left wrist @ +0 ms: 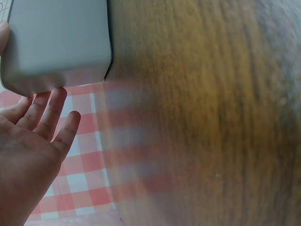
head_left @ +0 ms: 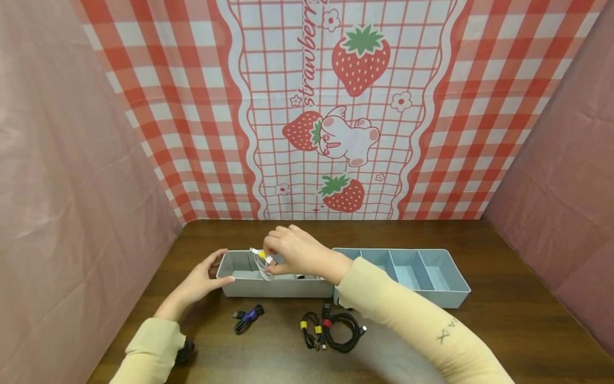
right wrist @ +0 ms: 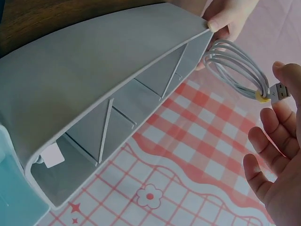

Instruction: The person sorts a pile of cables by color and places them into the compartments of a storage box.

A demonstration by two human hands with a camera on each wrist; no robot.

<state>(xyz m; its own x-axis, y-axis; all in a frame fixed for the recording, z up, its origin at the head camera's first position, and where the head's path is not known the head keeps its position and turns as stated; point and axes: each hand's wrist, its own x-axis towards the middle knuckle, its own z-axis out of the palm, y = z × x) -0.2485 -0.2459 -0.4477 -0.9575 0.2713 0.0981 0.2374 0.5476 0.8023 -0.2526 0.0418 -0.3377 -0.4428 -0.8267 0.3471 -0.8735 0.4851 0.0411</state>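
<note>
My right hand [head_left: 299,249] pinches a coiled white USB cable [right wrist: 237,70] by its plug, between thumb and index finger, while the other fingers stay loosely spread. The coil has a yellow tie and hangs over the left part of a long grey divided box [head_left: 278,289]. At that box's left end, my left hand [head_left: 201,282] holds the corner, thumb on the front rim and fingers against the end wall [left wrist: 51,80]. In the right wrist view, a white plug [right wrist: 52,155] lies in the grey box's compartment nearest the blue box.
A light blue divided box [head_left: 431,298] stands right of the grey one. In front lie a black cable with a purple tie [head_left: 250,316], a black cable with yellow ties [head_left: 304,325] and a larger black cable coil with a red tie [head_left: 327,324]. A checked cloth [head_left: 211,106] hangs behind the table.
</note>
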